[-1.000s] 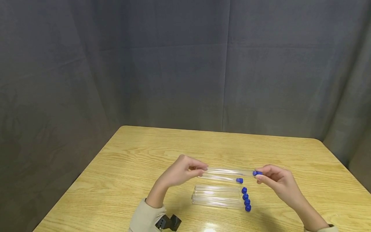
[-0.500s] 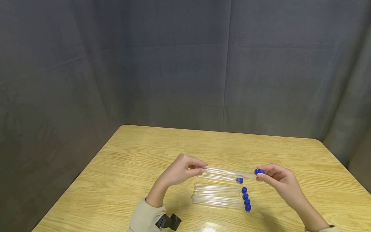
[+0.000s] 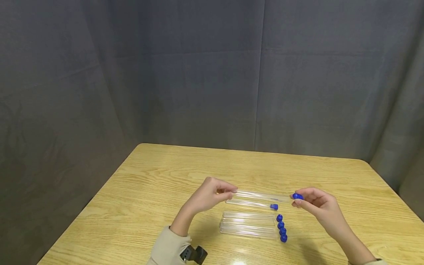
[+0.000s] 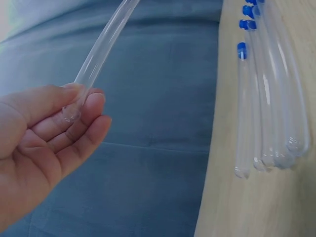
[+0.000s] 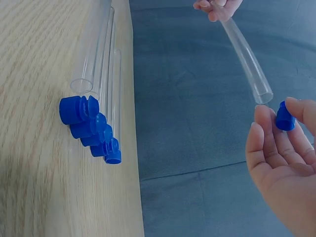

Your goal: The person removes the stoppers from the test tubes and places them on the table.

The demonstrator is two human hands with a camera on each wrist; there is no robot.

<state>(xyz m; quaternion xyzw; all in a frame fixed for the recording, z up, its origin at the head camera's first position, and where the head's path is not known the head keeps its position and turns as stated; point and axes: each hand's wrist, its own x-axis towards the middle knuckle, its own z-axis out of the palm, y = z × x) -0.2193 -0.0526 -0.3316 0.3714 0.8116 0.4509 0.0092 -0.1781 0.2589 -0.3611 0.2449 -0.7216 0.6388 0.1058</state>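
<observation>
No text, label or number can be read anywhere.

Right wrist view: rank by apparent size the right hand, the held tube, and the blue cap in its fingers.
1. right hand, largest, though it sits nearest the camera, which inflates it.
2. held tube, long and thin, its open end showing.
3. blue cap, clearly smallest, pinched apart from the tube's mouth.

A wooden table (image 3: 165, 165) stands before a grey curtain (image 3: 198, 73). Clear tubes (image 3: 248, 224) lie side by side on it (one capped), four loose blue caps (image 3: 281, 228) just beside their open ends.
</observation>
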